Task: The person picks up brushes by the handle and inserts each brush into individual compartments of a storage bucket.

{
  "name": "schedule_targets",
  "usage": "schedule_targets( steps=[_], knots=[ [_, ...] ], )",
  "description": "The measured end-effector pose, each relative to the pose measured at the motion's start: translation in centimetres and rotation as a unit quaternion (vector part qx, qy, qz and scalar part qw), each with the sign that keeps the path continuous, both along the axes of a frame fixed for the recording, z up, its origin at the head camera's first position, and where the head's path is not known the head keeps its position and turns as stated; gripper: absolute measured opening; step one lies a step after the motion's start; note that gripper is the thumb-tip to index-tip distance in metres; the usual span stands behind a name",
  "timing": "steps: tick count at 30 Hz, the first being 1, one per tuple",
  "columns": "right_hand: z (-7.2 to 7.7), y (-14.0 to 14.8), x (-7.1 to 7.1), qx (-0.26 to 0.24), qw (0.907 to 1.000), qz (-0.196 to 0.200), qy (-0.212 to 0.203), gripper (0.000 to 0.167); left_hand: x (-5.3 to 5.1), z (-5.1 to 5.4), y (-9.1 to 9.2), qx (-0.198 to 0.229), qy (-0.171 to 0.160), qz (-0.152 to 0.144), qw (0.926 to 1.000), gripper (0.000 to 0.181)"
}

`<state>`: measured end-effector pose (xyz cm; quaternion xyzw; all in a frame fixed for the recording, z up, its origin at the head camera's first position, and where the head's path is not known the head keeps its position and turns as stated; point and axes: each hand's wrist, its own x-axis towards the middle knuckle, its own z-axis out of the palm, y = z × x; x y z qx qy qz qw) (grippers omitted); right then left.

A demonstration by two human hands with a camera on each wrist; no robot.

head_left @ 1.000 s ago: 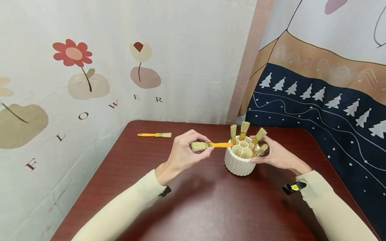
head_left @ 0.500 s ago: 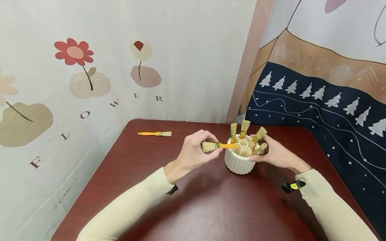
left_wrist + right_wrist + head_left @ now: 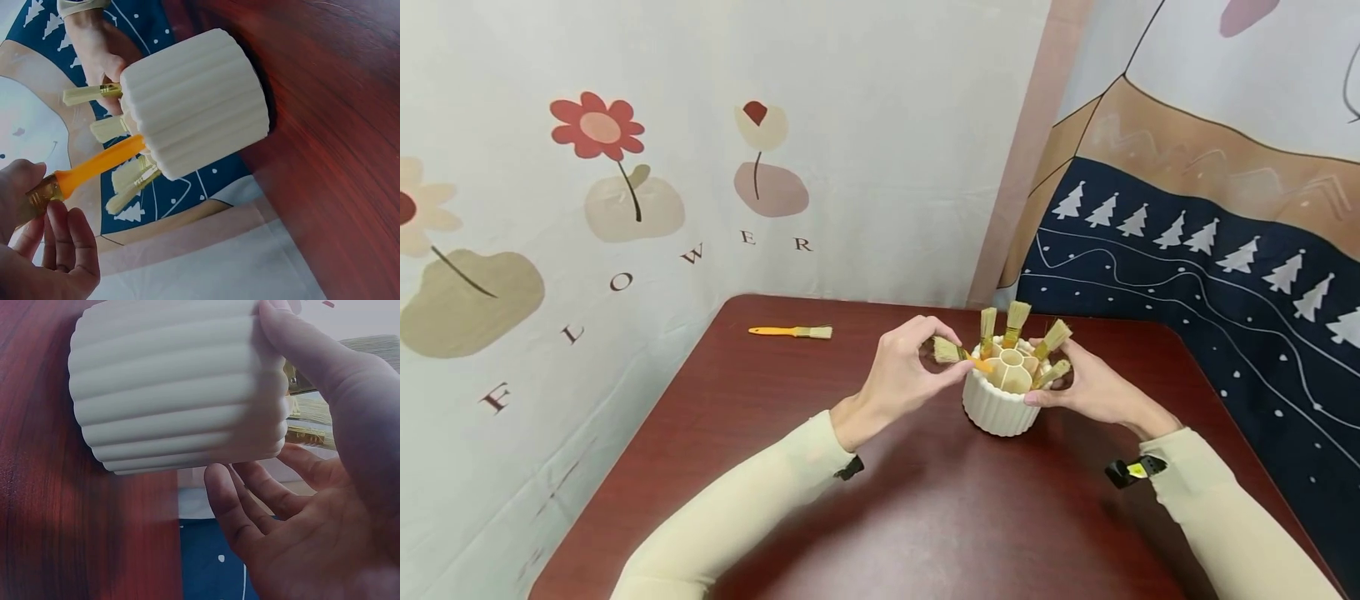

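In the head view, a white ribbed brush holder [image 3: 1000,410] with flower-shaped compartments stands upright on the table. Several paintbrushes stand in it bristles up, among them one flat brush [image 3: 1017,318] at the back. My left hand [image 3: 898,371] pinches another paintbrush [image 3: 103,164] by its metal ferrule, bristles toward the hand. Its orange handle tilts down over the holder's left rim, the tip at a compartment; how deep it reaches is hidden. My right hand [image 3: 1093,385] holds the holder's right side, thumb on the near rim and fingers round the far side.
One more orange-handled paintbrush [image 3: 790,332] lies flat at the back left of the dark red table [image 3: 760,400]. Printed cloth [image 3: 880,150] hangs behind the table and along its right side.
My left hand has moved right, bringing its brush to the holder and tipping it from level to handle-down. My right hand keeps its hold on the holder. The head view has shifted slightly.
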<state>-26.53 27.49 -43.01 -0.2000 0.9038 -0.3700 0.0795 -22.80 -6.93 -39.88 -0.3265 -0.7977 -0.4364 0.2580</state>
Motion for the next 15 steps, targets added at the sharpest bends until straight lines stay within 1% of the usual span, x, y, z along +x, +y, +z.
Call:
schedule_targets(
  steps=[3, 6, 7, 11, 15],
  knots=[
    [-0.1, 0.0, 0.0, 0.000, 1.0000, 0.001, 0.003, 0.102, -0.2, 0.1, 0.5, 0.012, -0.029, -0.017, 0.9993, 0.027],
    [0.0, 0.0, -0.1, 0.002, 1.0000, 0.001, 0.006, 0.102, -0.5, 0.2, 1.0, 0.026, -0.065, -0.036, 0.9969, 0.027],
    [0.0, -0.1, -0.1, 0.001, 1.0000, 0.001, 0.006, 0.102, -0.5, 0.2, 1.1, 0.029, -0.075, -0.038, 0.9961, 0.027],
    [0.0, -0.1, 0.0, -0.002, 1.0000, 0.001, 0.005, 0.103, -0.7, 0.1, 1.5, 0.035, -0.107, -0.033, 0.9931, 0.028],
    [0.0, 0.0, 0.0, -0.007, 1.0000, 0.005, 0.003, 0.103, -0.8, -0.2, 1.9, 0.030, -0.123, -0.018, 0.9919, 0.029]
  ],
)
